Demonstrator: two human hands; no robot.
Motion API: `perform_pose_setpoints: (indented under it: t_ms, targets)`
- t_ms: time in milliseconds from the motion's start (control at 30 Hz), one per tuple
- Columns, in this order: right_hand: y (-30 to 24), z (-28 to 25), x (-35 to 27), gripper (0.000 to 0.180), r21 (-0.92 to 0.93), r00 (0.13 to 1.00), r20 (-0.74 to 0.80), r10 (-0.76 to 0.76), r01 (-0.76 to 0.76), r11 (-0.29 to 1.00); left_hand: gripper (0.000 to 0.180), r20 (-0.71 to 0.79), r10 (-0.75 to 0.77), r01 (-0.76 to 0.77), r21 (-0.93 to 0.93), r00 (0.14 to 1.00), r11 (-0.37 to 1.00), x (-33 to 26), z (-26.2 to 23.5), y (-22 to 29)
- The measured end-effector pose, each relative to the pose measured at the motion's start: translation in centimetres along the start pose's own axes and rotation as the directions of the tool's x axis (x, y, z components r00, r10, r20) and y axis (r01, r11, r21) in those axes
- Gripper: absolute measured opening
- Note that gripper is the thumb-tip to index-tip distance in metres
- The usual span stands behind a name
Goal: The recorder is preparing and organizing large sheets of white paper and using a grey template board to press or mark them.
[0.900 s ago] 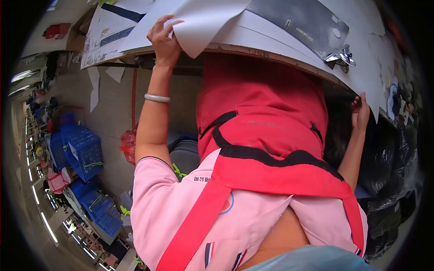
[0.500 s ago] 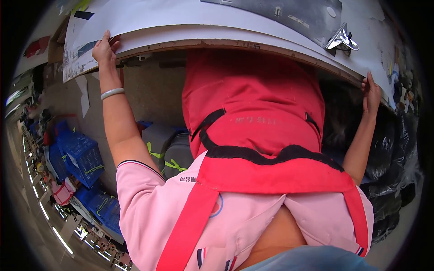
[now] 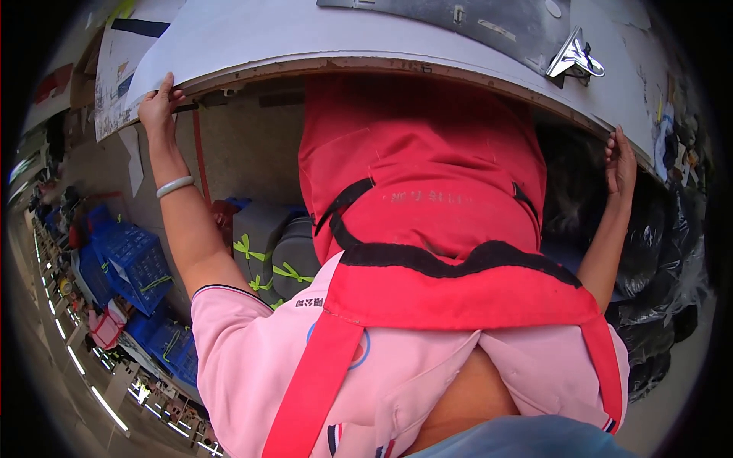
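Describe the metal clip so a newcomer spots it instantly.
Find the worktable across the top of the view, beyond the red apron. On it, right of centre, lies a flat dark grey plate. The clip sits at that plate's near right corner, up and left of the right hand: shiny silver, unlike the dull plate and white surface around it.

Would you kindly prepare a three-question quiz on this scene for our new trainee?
1. True or false: the metal clip is nearer the right hand than the left hand.
2. Which arm wears the pale bangle: (a) right, (b) left, (c) both?
3. What is the left hand touching?

Key:
1. True.
2. (b) left.
3. The near edge of the white sheet.
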State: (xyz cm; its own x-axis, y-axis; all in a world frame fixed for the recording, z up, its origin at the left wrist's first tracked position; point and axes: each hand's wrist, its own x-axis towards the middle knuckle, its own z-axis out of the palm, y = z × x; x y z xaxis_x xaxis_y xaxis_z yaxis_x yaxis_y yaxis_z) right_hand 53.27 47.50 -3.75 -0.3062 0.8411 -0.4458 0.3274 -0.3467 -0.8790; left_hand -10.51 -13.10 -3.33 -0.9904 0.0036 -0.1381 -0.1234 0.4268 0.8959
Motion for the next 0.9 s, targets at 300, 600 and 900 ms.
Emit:
perform_pose_setpoints:
  t_ms: [300, 600, 900]
  targets:
    - [-1.0, 0.7, -0.4, 0.023, 0.055, 0.974, -0.187, -0.131, 0.143, 0.988, 0.034, 0.090, 0.003, -0.010, 0.079, 0.996, 0.997, 0.3, 1.6, -0.2]
    - [-0.4, -1.6, 0.0, 0.023, -0.674, 0.562, -0.304, -0.769, 0.443, 0.591, 0.029, 0.084, -0.064, 0.071, -0.081, 0.994, 0.994, 2.1, -0.3, -1.8]
    - [0.8, -9.7, 7.2, 0.029, -0.876, 0.614, -0.282, -0.738, 0.150, 0.459, 0.028, 0.049, -0.065, 0.070, -0.089, 0.997, 0.994, 1.8, -1.0, -2.2]
